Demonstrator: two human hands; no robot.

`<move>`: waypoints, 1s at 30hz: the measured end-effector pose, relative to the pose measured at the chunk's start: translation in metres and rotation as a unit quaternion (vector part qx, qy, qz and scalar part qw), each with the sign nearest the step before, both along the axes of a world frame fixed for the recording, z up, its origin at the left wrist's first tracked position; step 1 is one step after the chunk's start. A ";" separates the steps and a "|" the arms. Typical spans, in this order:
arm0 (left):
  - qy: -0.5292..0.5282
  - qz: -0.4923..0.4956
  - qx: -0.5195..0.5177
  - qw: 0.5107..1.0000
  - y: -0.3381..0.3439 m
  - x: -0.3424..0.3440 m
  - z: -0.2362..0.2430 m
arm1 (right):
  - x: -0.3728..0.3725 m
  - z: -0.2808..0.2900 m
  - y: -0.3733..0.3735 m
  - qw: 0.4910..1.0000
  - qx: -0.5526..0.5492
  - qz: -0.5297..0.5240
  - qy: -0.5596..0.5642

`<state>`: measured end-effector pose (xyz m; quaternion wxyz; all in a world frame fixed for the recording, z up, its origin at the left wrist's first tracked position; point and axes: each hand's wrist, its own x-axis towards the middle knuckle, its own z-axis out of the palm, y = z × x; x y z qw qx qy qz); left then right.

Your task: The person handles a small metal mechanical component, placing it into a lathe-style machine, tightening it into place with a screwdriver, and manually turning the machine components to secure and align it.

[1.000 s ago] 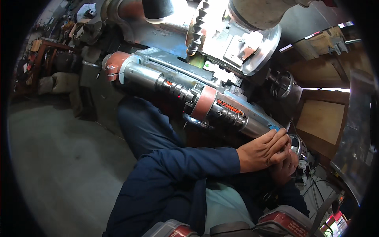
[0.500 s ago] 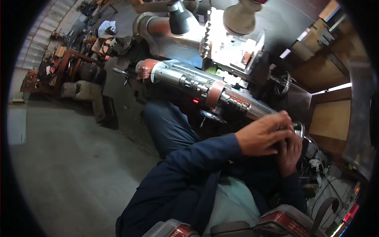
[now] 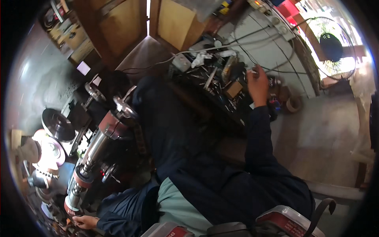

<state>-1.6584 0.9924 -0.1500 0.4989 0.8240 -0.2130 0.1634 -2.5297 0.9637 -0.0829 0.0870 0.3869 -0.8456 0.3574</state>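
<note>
At the lower left, my left hand (image 3: 85,222) is closed beside the red collar at the end of a long metal machine spindle (image 3: 94,148). Its fingers bend around something too small to make out. My right hand (image 3: 259,85) is stretched out far to the right, above the edge of a dark tray (image 3: 185,85) of loose tools. Thumb and fingers stand apart, slightly curled, and I make out nothing held. A small tan box (image 3: 234,89) lies among the tools, left of that hand.
Handwheels (image 3: 124,106) stick out at the machine's near end. A bright lamp (image 3: 49,148) shines over its far side. Cables (image 3: 221,46) cross above the tools. A round fan (image 3: 331,47) stands at the upper right, and a brown ring-shaped roll (image 3: 293,104) lies near the tray.
My view and body have turned right, so the machine now lies at the left. My hands, together before, have parted: the left to the machine's end, the right out over the tools.
</note>
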 end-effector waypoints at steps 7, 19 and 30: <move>-0.143 -0.030 0.124 0.981 0.016 0.052 -0.038 | -0.071 -0.063 0.076 0.956 0.197 -0.021 -0.216; -0.278 -0.078 0.305 0.907 0.006 0.090 -0.039 | -0.024 -0.166 0.076 0.901 0.407 -0.042 -0.144; -0.224 -0.172 0.232 0.931 0.019 0.112 -0.047 | 0.010 -0.181 0.064 0.939 0.306 -0.038 -0.152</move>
